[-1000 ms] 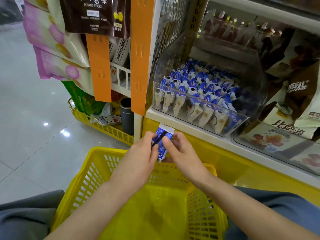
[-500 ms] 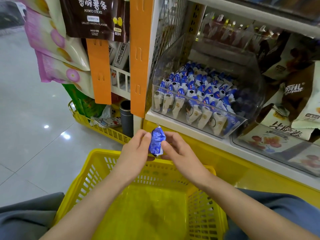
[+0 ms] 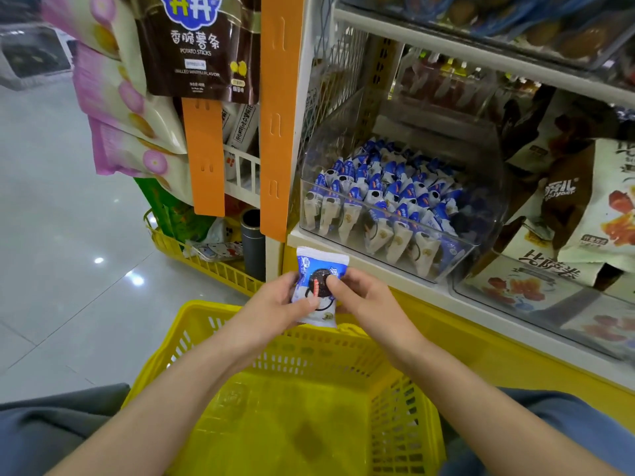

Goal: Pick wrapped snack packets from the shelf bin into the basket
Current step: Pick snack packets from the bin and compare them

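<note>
Head view: one wrapped snack packet (image 3: 318, 286), blue and white with a dark biscuit printed on its face, is held upright between both hands. Left hand (image 3: 275, 309) pinches its lower left edge, thumb on the front; right hand (image 3: 364, 300) pinches the right side, thumb pressed over the biscuit print. Fingers behind the wrapper are hidden. Packet sits below the clear shelf bin (image 3: 481, 187), in front of the yellow shelf base, just above the far rim of the yellow basket (image 3: 165, 359). Remaining packets (image 3: 378, 190) stand in rows inside the bin. Risk notes, judged: packet hangs over the rim rather than the basket's middle, so a release here may clip the rim and drop it outside, between basket and shelf. Wrapper looks slick; an uneven let-go by one hand could twist it loose. Thumb pressure on the centre could crack the biscuit. Neither hand steadies the basket, so a knock could shift it.
</note>
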`<action>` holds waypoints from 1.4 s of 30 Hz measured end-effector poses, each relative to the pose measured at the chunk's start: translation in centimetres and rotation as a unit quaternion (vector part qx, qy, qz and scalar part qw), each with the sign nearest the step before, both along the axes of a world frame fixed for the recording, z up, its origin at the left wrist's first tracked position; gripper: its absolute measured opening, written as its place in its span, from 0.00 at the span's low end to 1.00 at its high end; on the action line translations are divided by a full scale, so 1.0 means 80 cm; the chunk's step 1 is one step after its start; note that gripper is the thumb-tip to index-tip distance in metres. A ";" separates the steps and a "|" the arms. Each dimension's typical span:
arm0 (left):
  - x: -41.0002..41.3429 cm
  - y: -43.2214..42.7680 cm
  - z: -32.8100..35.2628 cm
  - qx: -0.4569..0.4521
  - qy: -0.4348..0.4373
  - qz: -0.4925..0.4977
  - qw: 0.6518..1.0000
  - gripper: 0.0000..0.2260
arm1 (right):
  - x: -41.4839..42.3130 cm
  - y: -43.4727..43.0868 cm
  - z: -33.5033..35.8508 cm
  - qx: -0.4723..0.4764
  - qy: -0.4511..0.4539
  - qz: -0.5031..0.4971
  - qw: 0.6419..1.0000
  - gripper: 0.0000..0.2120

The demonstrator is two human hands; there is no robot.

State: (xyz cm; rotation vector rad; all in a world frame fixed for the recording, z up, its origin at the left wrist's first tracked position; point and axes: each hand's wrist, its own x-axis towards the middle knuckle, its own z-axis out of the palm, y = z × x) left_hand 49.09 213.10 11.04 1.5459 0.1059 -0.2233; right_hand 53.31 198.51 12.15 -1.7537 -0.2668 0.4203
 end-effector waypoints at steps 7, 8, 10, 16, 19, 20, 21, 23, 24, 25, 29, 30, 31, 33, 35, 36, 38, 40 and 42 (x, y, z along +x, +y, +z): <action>0.006 0.003 -0.002 -0.061 0.000 0.008 0.998 0.10 | 0.000 -0.010 0.015 0.031 0.015 -0.052 0.998 0.10; 0.008 0.003 0.000 -0.050 -0.011 0.001 0.999 0.10 | 0.000 -0.011 0.017 0.029 0.007 -0.049 0.998 0.09; 0.010 0.005 0.000 0.020 -0.051 -0.016 0.998 0.08 | -0.004 -0.013 0.019 0.039 0.016 -0.056 0.998 0.06; 0.029 0.007 0.033 0.263 -0.223 0.039 0.938 0.05 | 0.022 -0.032 0.062 0.074 -0.063 -0.118 0.988 0.07; 0.058 0.007 0.066 0.331 -0.282 0.060 0.899 0.11 | 0.059 -0.041 0.107 0.082 -0.135 -0.146 0.977 0.07; 0.068 0.006 0.075 0.355 -0.300 0.068 0.883 0.13 | 0.073 -0.043 0.119 0.081 -0.155 -0.156 0.972 0.07; 0.079 0.004 0.082 0.382 -0.318 0.071 0.865 0.14 | 0.088 -0.043 0.130 0.072 -0.174 -0.171 0.967 0.07; 0.100 -0.001 0.087 0.447 -0.344 0.061 0.823 0.14 | 0.120 -0.041 0.142 0.010 -0.213 -0.206 0.955 0.07; 0.109 -0.003 0.086 0.475 -0.347 0.055 0.807 0.14 | 0.134 -0.038 0.145 -0.044 -0.225 -0.215 0.949 0.07; 0.117 -0.003 0.083 0.492 -0.344 0.050 0.798 0.14 | 0.147 -0.035 0.144 -0.114 -0.230 -0.216 0.942 0.08; 0.130 0.002 0.061 0.524 -0.353 0.041 0.774 0.12 | 0.178 -0.028 0.131 -0.339 -0.191 -0.136 0.911 0.12; 0.130 0.003 0.056 0.525 -0.359 0.042 0.770 0.12 | 0.183 -0.026 0.129 -0.357 -0.171 -0.113 0.911 0.13; 0.130 0.004 0.053 0.521 -0.363 0.046 0.771 0.12 | 0.187 -0.024 0.129 -0.377 -0.152 -0.094 0.909 0.13; 0.130 0.005 0.050 0.513 -0.368 0.051 0.773 0.12 | 0.194 -0.022 0.132 -0.426 -0.147 -0.069 0.890 0.13; 0.131 0.004 0.049 0.513 -0.369 0.052 0.773 0.12 | 0.201 -0.020 0.141 -0.471 -0.176 -0.058 0.862 0.12; 0.132 0.004 0.048 0.513 -0.370 0.053 0.773 0.12 | 0.203 -0.018 0.147 -0.486 -0.181 -0.054 0.853 0.11; 0.133 0.004 0.046 0.511 -0.368 0.056 0.775 0.13 | 0.205 -0.016 0.153 -0.506 -0.155 -0.036 0.848 0.12; 0.133 0.004 0.043 0.510 -0.365 0.058 0.777 0.13 | 0.203 -0.013 0.150 -0.532 -0.116 0.001 0.839 0.11; 0.133 0.004 0.042 0.512 -0.364 0.055 0.776 0.13 | 0.202 -0.008 0.138 -0.540 -0.100 0.031 0.835 0.12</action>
